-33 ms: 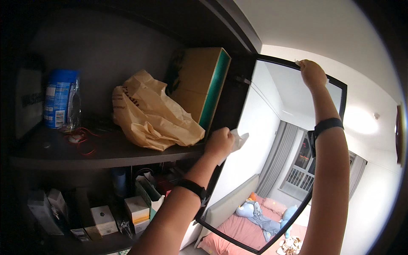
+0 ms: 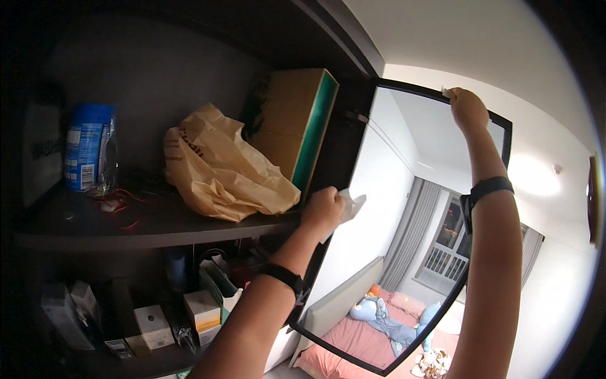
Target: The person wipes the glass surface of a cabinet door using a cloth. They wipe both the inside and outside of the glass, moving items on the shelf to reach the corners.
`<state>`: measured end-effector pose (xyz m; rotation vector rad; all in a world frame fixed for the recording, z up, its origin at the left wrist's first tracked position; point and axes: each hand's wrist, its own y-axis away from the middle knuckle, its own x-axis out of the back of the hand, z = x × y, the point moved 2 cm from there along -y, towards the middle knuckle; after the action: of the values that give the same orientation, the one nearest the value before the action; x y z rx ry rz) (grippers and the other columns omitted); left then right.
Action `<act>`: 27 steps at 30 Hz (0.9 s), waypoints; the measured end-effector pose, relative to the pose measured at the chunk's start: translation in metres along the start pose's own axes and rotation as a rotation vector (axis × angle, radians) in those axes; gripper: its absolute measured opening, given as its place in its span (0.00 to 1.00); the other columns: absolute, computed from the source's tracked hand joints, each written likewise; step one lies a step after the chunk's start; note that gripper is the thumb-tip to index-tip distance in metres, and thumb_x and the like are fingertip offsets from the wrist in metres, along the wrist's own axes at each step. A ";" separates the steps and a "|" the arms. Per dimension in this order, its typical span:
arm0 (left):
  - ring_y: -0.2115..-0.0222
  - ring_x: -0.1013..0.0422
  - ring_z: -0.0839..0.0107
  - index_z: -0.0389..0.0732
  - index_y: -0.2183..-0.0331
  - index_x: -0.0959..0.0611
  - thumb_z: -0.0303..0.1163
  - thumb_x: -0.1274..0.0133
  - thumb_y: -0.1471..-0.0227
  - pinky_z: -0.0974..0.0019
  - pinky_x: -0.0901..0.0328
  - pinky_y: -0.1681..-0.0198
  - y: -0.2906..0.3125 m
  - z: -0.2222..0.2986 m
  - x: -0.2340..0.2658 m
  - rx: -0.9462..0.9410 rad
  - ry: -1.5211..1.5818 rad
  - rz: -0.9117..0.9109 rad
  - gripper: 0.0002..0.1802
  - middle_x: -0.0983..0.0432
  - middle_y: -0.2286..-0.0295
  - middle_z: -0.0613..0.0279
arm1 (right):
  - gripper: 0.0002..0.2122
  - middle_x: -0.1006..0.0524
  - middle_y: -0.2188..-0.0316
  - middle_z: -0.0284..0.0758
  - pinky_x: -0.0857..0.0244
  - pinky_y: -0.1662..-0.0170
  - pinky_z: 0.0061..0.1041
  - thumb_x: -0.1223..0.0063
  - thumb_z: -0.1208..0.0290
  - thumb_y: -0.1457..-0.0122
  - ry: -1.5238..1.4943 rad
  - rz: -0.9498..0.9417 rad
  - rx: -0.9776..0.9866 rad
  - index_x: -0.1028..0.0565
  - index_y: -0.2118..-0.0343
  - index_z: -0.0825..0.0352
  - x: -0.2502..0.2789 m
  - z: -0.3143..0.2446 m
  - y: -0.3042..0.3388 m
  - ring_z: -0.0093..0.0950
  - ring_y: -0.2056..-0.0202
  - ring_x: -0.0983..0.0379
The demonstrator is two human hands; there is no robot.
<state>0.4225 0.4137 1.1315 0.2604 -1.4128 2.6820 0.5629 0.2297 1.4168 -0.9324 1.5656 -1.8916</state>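
Observation:
A glass cabinet door point(image 2: 404, 145) in a thin black frame hangs swung out to the right of a dark cabinet. At the frame's top edge, my right hand point(image 2: 469, 110) is closed on a white tissue, whose small corner point(image 2: 446, 93) pokes out by the fingertips. My left hand point(image 2: 323, 210) is closed round another white tissue point(image 2: 352, 206), beside the door's hinge side and just in front of the upper shelf's right end. Black bands circle both of my wrists.
On the upper shelf point(image 2: 158, 235) are a crumpled brown paper bag point(image 2: 221, 170), a box with a green side point(image 2: 293, 120), a blue canister point(image 2: 84, 148) and red string. Small boxes point(image 2: 153, 326) fill the lower shelf. Beyond the glass is a pink bed point(image 2: 334, 344).
My right hand has slid slightly to the right along the door's top frame. My left hand has barely moved, and the whole view has shifted a little.

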 end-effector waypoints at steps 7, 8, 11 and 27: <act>0.68 0.30 0.48 0.34 0.73 0.25 0.35 0.59 0.50 0.56 0.36 0.66 0.006 0.013 -0.002 -0.116 0.057 0.019 0.14 0.27 0.71 0.45 | 0.17 0.24 0.69 0.40 0.35 0.63 0.35 0.64 0.56 0.40 -0.209 0.296 0.004 0.24 0.65 0.61 0.023 0.056 0.058 0.39 0.66 0.27; 0.69 0.30 0.49 0.35 0.71 0.24 0.35 0.59 0.50 0.57 0.36 0.67 0.012 0.016 -0.005 -0.147 0.118 0.054 0.14 0.26 0.71 0.46 | 0.14 0.23 0.70 0.41 0.34 0.64 0.32 0.60 0.59 0.40 -0.436 0.342 0.063 0.24 0.63 0.61 0.012 0.054 0.075 0.37 0.68 0.27; 0.71 0.29 0.54 0.35 0.71 0.24 0.33 0.59 0.51 0.59 0.36 0.67 0.045 0.014 -0.006 -0.118 0.202 0.026 0.12 0.26 0.74 0.49 | 0.17 0.23 0.73 0.38 0.35 0.68 0.26 0.56 0.59 0.41 -1.216 0.027 -0.217 0.26 0.58 0.67 -0.012 0.000 0.169 0.26 0.73 0.29; 0.75 0.31 0.75 0.35 0.70 0.22 0.26 0.56 0.53 0.72 0.37 0.69 0.252 -0.071 0.061 0.421 0.292 0.021 0.09 0.27 0.78 0.63 | 0.17 0.29 0.57 0.38 0.37 0.51 0.36 0.61 0.61 0.39 -2.694 -1.033 -1.128 0.35 0.52 0.66 -0.050 -0.122 0.451 0.32 0.57 0.31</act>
<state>0.3138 0.3301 0.9002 -0.1162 -0.7710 2.8612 0.4819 0.2515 0.9542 -2.5801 -0.2003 1.1734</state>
